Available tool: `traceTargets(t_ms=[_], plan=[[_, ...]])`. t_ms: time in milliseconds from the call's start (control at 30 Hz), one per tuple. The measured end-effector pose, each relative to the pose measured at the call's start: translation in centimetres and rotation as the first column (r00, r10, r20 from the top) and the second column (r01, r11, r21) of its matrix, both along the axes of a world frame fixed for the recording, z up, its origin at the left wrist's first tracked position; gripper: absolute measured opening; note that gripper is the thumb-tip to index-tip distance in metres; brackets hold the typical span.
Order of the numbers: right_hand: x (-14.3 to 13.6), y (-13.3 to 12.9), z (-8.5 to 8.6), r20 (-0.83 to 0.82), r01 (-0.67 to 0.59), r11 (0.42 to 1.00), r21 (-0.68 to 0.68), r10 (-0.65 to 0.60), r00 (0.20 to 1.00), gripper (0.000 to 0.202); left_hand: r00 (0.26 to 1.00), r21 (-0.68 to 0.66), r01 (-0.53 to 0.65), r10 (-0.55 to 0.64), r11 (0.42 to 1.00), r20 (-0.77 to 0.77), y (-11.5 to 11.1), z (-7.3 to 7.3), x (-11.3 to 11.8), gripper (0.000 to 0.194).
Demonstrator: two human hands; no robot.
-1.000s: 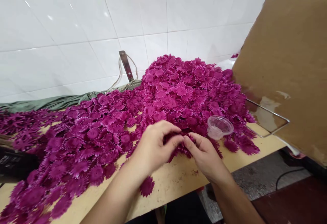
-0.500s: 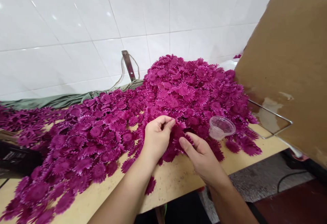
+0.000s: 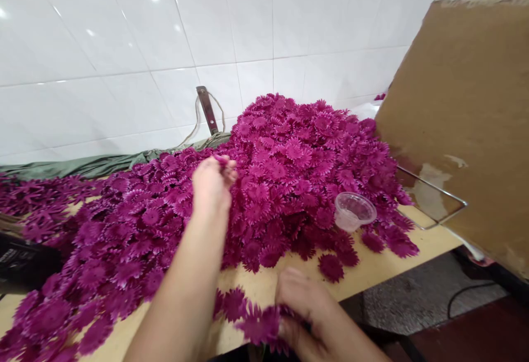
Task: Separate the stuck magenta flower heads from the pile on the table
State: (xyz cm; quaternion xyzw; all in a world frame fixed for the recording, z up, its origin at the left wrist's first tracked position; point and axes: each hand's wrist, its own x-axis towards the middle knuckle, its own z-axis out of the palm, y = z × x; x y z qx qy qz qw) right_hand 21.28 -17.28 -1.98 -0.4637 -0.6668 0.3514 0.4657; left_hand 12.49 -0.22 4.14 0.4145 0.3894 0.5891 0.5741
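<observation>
Magenta flower heads (image 3: 285, 152) lie in a tall heap on the pale tabletop (image 3: 231, 334), with a flatter spread running left. My left hand (image 3: 215, 177) is over the left side of the tall heap, fingers closed on a small magenta piece at the fingertips. Near the table's front edge, my right hand (image 3: 301, 312) is closed around several magenta flowers (image 3: 260, 323), which stick out to its left. Its fingertips are partly hidden and blurred.
A clear plastic cup (image 3: 355, 211) sits at the heap's right side. Beyond it stand a wire frame (image 3: 452, 214) and a large cardboard sheet (image 3: 463, 119). A black object (image 3: 27, 263) is at far left; green cloth (image 3: 91, 165) runs along the tiled wall.
My hands have moved apart: the left went up and left over the heap, the right came down toward the table's front edge with flowers in it.
</observation>
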Motion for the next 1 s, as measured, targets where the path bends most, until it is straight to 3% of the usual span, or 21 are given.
traceTargets(t_ms=[67, 133, 233, 333, 400, 467, 533, 600, 667, 733, 800, 867, 900, 933, 1000], plan=[[0.6, -0.4, -0.8, -0.079, 0.061, 0.995, -0.073, -0.067, 0.995, 0.02, 0.997, 0.103, -0.08, 0.081, 0.991, -0.008, 1.0, 0.9, -1.3, 0.016], [1.8, -0.2, -1.4, -0.149, 0.231, 0.959, -0.167, -0.256, 0.955, 0.019, 0.99, 0.117, 0.064, -0.049, 0.991, -0.129, 1.2, 1.1, -1.8, 0.004], [3.0, 0.7, -1.4, -0.189, 0.36, 0.908, -0.213, -0.399, 0.897, 0.021, 0.949, 0.067, 0.254, -0.235, 0.965, -0.212, 0.6, 0.0, -1.5, 0.012], [2.9, 1.7, -1.3, -0.231, 0.34, 0.914, -0.221, -0.388, 0.892, 0.025, 0.919, 0.106, 0.286, -0.241, 0.952, -0.313, 0.5, -1.7, -0.5, 0.017], [2.6, 2.4, -1.4, -0.257, 0.357, 0.911, -0.206, -0.402, 0.879, 0.027, 0.844, 0.16, 0.295, -0.179, 0.942, -0.505, 0.8, -2.5, -0.1, 0.023], [2.4, 3.3, -1.7, -0.26, 0.396, 0.899, -0.185, -0.433, 0.863, 0.028, 0.726, 0.283, 0.271, -0.003, 0.92, -0.688, 1.0, -2.8, 0.1, 0.033], [2.5, 4.1, -1.9, -0.237, 0.417, 0.893, -0.171, -0.448, 0.862, 0.027, 0.616, 0.461, 0.23, 0.238, 0.857, -0.75, 0.9, -2.5, 0.0, 0.041], [2.6, 4.8, -1.8, -0.202, 0.411, 0.898, -0.157, -0.436, 0.877, 0.027, 0.565, 0.581, 0.255, 0.368, 0.773, -0.738, 0.1, -2.0, -0.3, 0.038], [2.6, 5.2, -1.5, -0.179, 0.382, 0.914, -0.137, -0.402, 0.898, 0.026, 0.558, 0.573, 0.391, 0.309, 0.72, -0.77, -1.3, -1.6, -0.5, 0.029], [2.7, 5.4, -1.1, -0.172, 0.348, 0.931, -0.114, -0.363, 0.916, 0.025, 0.509, 0.457, 0.562, 0.147, 0.689, -0.848, -3.0, -1.5, -0.6, 0.026], [2.7, 5.4, -0.7, -0.151, 0.34, 0.937, -0.087, -0.349, 0.925, 0.021, 0.456, 0.32, 0.652, -0.017, 0.687, -0.89, -4.3, -1.6, -0.4, 0.022], [2.7, 5.1, -0.1, -0.114, 0.346, 0.936, -0.061, -0.35, 0.93, 0.018, 0.486, 0.255, 0.664, -0.147, 0.703, -0.861, -4.9, -1.7, -0.1, 0.013], [2.5, 4.8, 0.3, -0.096, 0.348, 0.936, -0.05, -0.352, 0.931, 0.016, 0.543, 0.267, 0.636, -0.174, 0.724, -0.822, -4.8, -1.7, 0.0, 0.01], [2.3, 4.4, 0.6, -0.076, 0.343, 0.938, -0.043, -0.346, 0.935, 0.014, 0.622, 0.308, 0.57, -0.155, 0.762, -0.768, -4.4, -1.6, 0.1, 0.009], [1.7, 3.5, 1.1, -0.039, 0.285, 0.958, -0.043, -0.287, 0.957, 0.009, 0.777, 0.42, 0.33, 0.01, 0.845, -0.629, -2.7, -1.0, -0.2, 0.007]])
